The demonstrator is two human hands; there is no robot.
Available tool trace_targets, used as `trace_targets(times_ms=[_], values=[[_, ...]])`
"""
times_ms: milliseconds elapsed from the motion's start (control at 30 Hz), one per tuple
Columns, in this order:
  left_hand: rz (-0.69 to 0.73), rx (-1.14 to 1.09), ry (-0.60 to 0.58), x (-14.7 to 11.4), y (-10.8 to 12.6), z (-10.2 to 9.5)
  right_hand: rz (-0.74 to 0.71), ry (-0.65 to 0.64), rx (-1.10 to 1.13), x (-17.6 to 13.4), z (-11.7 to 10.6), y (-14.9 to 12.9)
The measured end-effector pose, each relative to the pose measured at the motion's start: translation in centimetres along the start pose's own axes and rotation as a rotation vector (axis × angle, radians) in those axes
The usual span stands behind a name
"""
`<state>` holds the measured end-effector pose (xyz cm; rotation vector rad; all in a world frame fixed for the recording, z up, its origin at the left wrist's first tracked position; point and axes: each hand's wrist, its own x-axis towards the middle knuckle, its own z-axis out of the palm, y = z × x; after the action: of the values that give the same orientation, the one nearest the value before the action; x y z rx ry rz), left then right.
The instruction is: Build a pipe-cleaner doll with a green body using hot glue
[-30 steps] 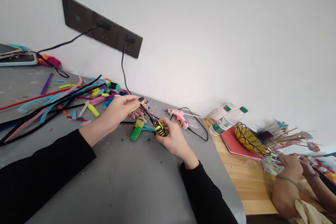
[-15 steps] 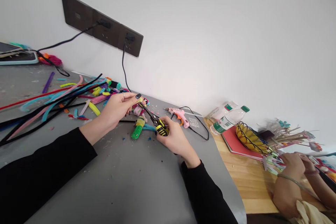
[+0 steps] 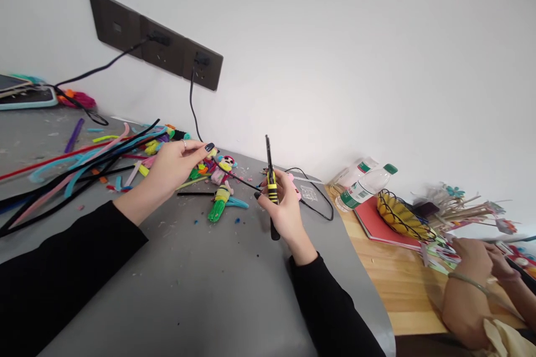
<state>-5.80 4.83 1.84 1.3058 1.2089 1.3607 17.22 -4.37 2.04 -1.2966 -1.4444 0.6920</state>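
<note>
My left hand (image 3: 178,164) pinches a small yellow fuzzy piece (image 3: 213,153) between thumb and fingers, above the grey mat. In my right hand (image 3: 282,203) are pliers (image 3: 272,185) with black and yellow handles, their dark jaws pointing up and away from the left hand. A small doll-like figure (image 3: 227,164) with a white face, pink hood and blue ears lies between the hands. Nearer me is a green and yellow pipe-cleaner figure (image 3: 218,204) with blue strands beside it. A thin black strand (image 3: 237,176) runs from near the left fingertips toward the right hand.
Many coloured pipe cleaners (image 3: 84,164) lie at left. Behind my right hand is a mostly hidden pink glue gun (image 3: 292,178). To the right are plastic bottles (image 3: 362,189), a red book (image 3: 377,227), a yellow basket (image 3: 402,220) and another person's hands (image 3: 473,259).
My right hand has moved right, and the pliers have swung from the left fingertips to point upward. My left hand has shifted slightly left, still pinching the yellow piece.
</note>
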Motion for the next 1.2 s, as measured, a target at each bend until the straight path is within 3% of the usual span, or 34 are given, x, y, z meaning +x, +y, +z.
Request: trace_targets(times_ms=[267,633,833,1000,1200], values=[[-0.137,-0.215,-0.066,0.3,-1.0,0.3,0.039,-0.017,0.345,0.1,-0.6,-0.1],[-0.39,-0.266,-0.057,0.1,-0.6,0.0,0.192,0.031,0.833,0.1,-0.5,3.1],[-0.27,-0.095,-0.16,-0.3,-0.4,-0.5,0.24,-0.049,0.892,0.1,-0.4,2.6],[-0.212,0.189,-0.177,-4.1,-1.3,-2.8,0.268,-0.18,0.815,0.6,-0.5,1.7],[-0.04,0.559,-0.096,-10.5,-2.8,-3.3,0.268,-0.163,0.823,1.0,-0.2,2.1]])
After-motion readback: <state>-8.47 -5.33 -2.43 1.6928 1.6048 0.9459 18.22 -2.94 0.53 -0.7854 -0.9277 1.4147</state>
